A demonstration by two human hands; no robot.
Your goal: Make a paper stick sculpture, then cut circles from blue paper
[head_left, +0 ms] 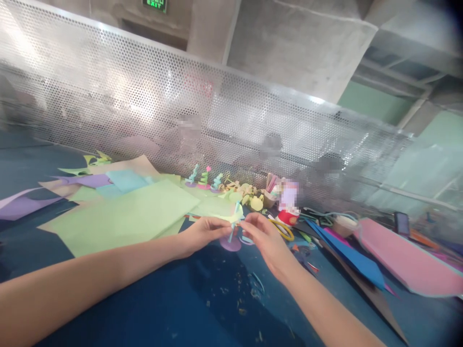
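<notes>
Perforated metal screening runs behind a dark blue worktop (152,308) strewn with paper scraps. Over its middle, the left hand (202,232) and the right hand (262,236) meet, each grip pinched shut on a small paper figure (233,222): a pale green leaf-like top on a thin light blue stem, standing on a round purple base (230,244) that rests on the worktop. The piece looks flimsy; too hard a pinch would likely crease the leaf or bend the stem, and a sideways tug could tear it off its base. Just left lies a large, flat, matte sheet of pale green paper (123,217), with lilac and blue sheets beyond. Three similar finished figures (204,179) stand near the screen. Yellow-handled scissors (284,230) lie just right of the hands, and stiff blue and pink card (405,260) farther right.
</notes>
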